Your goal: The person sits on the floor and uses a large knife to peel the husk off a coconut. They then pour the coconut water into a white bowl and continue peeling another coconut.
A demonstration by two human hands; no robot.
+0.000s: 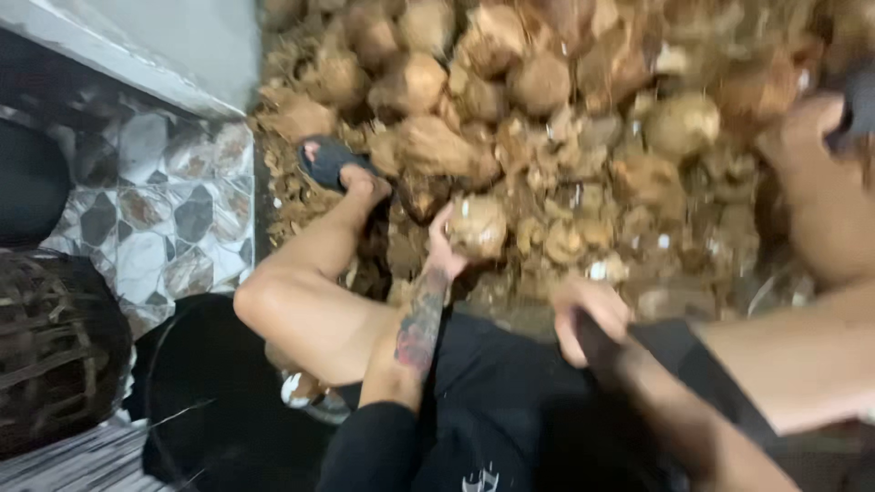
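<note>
The person sat low before a big heap of coconuts [547, 118], brown and fibrous, with loose husk scraps strewn through it. The left hand [445, 251], on a tattooed forearm, reached out to one coconut [478, 226] at the near edge of the heap; its fingers lay against the nut's left side, touching and partly curled around it, but the grip had not fully closed and the nut rested on the pile. The right hand [588, 319] was clenched around a dark handle [606, 351] that ran down toward the lap; the blur hid what tool it belonged to. A bare leg stretched forward on the left, its foot in a dark sandal [328, 159] set at the heap's edge.

Judging by the scene, the work looked far from finished: most of the heap appeared whole and unsorted, while the torn husk around the near nuts suggested that some had been worked. How many, the picture did not show.

The floor [164, 210] on the left was tiled in a grey, white and brown pattern, meeting a pale wall [173, 36] with a grey ledge. A dark woven basket [55, 355] stood at the far left, just beside a black tub [210, 392] near the person's knee. At the right edge a blurred limb [820, 200], close to the camera, cut into view; whose it was could not be told.
</note>
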